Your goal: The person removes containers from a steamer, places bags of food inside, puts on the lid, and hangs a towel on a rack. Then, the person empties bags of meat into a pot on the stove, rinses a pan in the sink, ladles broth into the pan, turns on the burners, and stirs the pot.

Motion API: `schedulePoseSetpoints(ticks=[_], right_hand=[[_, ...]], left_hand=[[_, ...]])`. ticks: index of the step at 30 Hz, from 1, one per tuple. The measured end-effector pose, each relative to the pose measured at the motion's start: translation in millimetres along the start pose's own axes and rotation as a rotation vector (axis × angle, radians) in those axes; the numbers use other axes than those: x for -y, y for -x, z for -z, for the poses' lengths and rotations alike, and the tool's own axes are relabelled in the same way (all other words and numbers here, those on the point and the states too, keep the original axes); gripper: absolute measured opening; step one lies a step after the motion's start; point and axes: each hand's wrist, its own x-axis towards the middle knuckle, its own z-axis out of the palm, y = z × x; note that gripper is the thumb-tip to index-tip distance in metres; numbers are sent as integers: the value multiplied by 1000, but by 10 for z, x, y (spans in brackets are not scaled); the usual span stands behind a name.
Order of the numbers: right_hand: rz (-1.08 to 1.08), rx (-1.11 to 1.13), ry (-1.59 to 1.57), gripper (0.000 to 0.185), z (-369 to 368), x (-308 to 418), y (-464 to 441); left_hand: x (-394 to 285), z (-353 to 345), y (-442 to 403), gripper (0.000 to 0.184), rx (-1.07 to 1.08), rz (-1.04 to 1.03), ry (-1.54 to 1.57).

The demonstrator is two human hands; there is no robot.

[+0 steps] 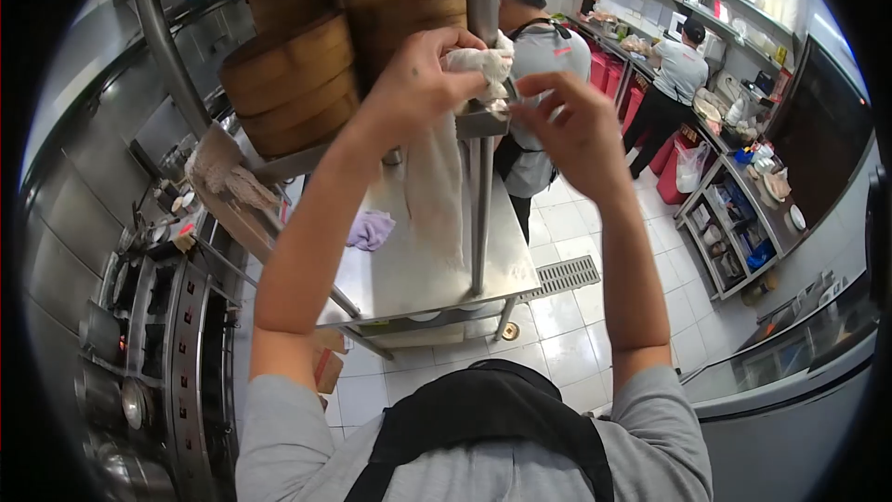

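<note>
My left hand (427,79) is closed on a bunched part of a white cloth (434,186) at the corner post of a metal rack (482,214). The rest of the cloth hangs down from the upper shelf. Just right of the post, my right hand (576,125) is raised with its fingers curled near the cloth's knotted end; whether it pinches anything is too small to tell. Stacked bamboo steamers (288,84) stand on the shelf left of my hands. Another cloth (232,177) hangs over the shelf's left corner.
A purple cloth (370,230) lies on the lower metal table (502,265). Close behind the post stands a co-worker (557,56). More people work at the right counter (641,56). Stoves (153,325) line the left; a floor drain (565,275) lies ahead.
</note>
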Motion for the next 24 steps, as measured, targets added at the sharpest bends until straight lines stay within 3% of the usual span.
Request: schedulePoseSetpoints(ticks=[3,6,7,8,9,10,11,12,14,16,17,18,20,24], right_hand=[[-21,-24,-61,25,-189,-16,91],[-1,-46,-368,18,-373,-231,-24],[11,37,-286,14,-252,-163,-30],[-84,133,-84,15,-142,-85,-54],[53,98,-208,14,-207,-313,-76],[-87,217,-55,14,-51,-106,-99],[60,268,36,16,2,-415,-122],[116,390,81,15,86,-553,-199],[192,531,19,12,242,-671,-393],[375,646,123,13,385,-733,-586],[382,566,100,15,377,-870,-626],[374,477,83,16,380,-1017,-673],[275,632,81,21,409,-1439,-995],[261,563,36,27,331,-1757,-900]], left_hand=[[-115,22,-91,27,165,91,-142],[-201,5,-88,28,251,141,-211],[-12,17,-155,31,289,88,-176],[-51,19,-120,31,283,27,-145],[53,-2,-83,37,210,-56,-142],[-104,18,-4,47,188,-91,-259],[-52,52,28,63,94,-437,-552],[-114,86,63,62,-5,-665,-719],[-286,122,251,45,128,-355,-1006],[-262,107,276,25,54,-382,-1177],[-226,195,216,23,29,-346,-1253],[-104,280,145,23,-21,-336,-1284],[163,443,61,23,-123,-332,-1341],[413,310,84,28,-276,-297,-1280]])
